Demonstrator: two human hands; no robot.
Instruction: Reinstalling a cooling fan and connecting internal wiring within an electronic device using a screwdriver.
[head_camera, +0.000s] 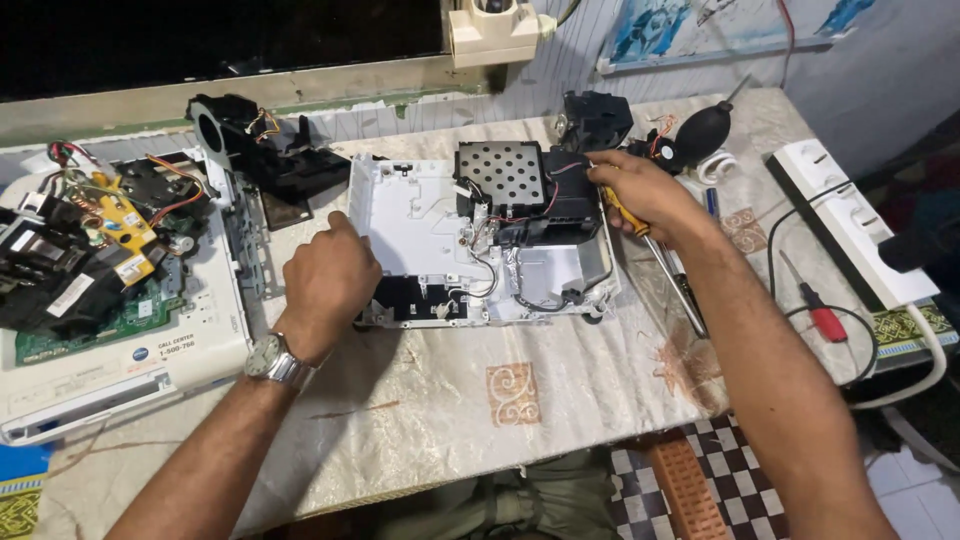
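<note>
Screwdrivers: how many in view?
2. A yellow-handled screwdriver in the right hand, at the white chassis; a red-handled screwdriver lying by the power strip. Others may be hidden.

Bright light from above falls evenly on the counter (560, 390); soft shadows lie under both forearms. The focus is sharp, the corners dim, and the edges bend slightly.

table (430, 400) under pale patterned cloth. on it: opened white casing (420, 215) at centre, second white device (110, 350) far left, black blower bulb (705, 130), red-handled screwdriver (822, 318), white power strip (850, 220) right.
</note>
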